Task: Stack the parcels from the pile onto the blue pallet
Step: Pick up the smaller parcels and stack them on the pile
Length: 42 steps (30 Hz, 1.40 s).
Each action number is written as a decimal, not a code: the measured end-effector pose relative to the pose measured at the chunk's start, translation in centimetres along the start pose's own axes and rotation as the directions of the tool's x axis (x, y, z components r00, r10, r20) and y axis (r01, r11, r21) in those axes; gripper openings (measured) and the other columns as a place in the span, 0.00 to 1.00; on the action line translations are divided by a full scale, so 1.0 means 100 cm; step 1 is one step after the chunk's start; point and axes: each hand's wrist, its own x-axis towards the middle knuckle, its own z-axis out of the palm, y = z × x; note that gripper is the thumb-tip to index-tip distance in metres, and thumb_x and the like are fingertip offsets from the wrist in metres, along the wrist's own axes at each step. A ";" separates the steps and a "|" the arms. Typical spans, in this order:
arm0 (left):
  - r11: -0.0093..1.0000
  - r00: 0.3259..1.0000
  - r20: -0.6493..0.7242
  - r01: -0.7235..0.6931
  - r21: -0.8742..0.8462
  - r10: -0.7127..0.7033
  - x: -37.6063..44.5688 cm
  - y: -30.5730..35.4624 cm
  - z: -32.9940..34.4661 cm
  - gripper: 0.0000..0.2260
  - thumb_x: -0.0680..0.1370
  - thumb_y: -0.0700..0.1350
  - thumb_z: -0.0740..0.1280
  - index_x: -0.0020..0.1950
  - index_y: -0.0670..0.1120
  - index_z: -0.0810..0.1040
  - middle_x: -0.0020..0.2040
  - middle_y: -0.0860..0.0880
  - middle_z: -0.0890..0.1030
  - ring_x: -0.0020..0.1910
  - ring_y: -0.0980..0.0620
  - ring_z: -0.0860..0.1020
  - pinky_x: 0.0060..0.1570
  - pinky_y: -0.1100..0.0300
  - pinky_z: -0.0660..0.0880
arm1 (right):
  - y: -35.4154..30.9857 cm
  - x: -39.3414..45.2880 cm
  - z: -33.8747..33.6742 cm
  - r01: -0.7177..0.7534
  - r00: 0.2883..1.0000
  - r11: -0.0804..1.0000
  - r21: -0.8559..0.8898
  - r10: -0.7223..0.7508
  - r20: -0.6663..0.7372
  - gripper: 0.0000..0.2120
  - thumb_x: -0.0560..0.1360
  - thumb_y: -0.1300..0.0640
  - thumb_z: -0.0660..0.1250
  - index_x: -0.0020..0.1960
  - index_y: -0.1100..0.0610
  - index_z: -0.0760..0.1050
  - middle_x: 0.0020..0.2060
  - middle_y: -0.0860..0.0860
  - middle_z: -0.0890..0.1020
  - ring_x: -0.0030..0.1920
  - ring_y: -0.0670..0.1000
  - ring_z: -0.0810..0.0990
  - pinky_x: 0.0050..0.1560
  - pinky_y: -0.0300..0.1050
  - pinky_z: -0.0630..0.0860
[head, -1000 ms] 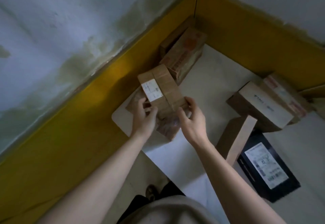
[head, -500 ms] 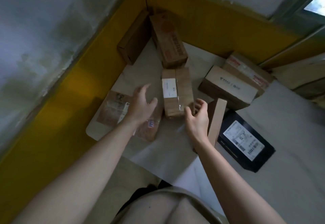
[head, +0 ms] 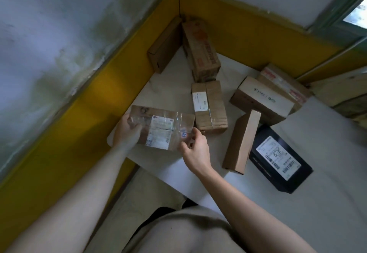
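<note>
A flat brown parcel wrapped in clear tape, with white labels on top, is at the near left corner of a white-covered platform. My left hand grips its left end and my right hand pinches its right edge. Just beyond lies a taped brown box with a white label, flat on the white surface. The blue pallet is not visible.
Two brown boxes sit in the far corner against yellow walls. A white-topped box and another box lie to the right. A thin carton stands on edge beside a black parcel.
The labelled box was set down on the white surface and released. Both hands moved down-left and took hold of the flat taped parcel.
</note>
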 end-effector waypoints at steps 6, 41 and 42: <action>0.972 0.988 -0.062 -0.148 -0.182 0.139 -0.068 -0.004 -0.031 0.28 0.78 0.53 0.69 0.76 0.57 0.66 0.72 0.50 0.74 0.70 0.47 0.73 0.68 0.40 0.73 | -0.014 -0.039 -0.027 0.128 0.981 0.987 0.092 -0.112 -0.161 0.31 0.77 0.56 0.70 0.78 0.52 0.65 0.66 0.51 0.77 0.64 0.50 0.77 0.68 0.54 0.76; 0.334 -0.327 0.589 -0.581 -0.742 0.739 -0.937 0.060 0.456 0.33 0.78 0.35 0.71 0.79 0.54 0.64 0.68 0.65 0.75 0.67 0.61 0.75 0.63 0.56 0.76 | 0.510 -0.821 -0.469 0.334 -0.228 0.911 0.241 0.326 -0.917 0.19 0.79 0.57 0.73 0.69 0.51 0.79 0.58 0.43 0.85 0.57 0.45 0.84 0.46 0.30 0.77; 0.325 -0.343 0.574 -0.565 -0.759 0.743 -0.964 0.065 0.466 0.33 0.78 0.35 0.71 0.79 0.53 0.64 0.68 0.65 0.75 0.67 0.62 0.75 0.62 0.58 0.77 | 0.520 -0.839 -0.489 0.328 -0.252 0.916 0.231 0.320 -0.913 0.19 0.79 0.57 0.73 0.69 0.51 0.79 0.58 0.44 0.85 0.57 0.45 0.84 0.46 0.30 0.77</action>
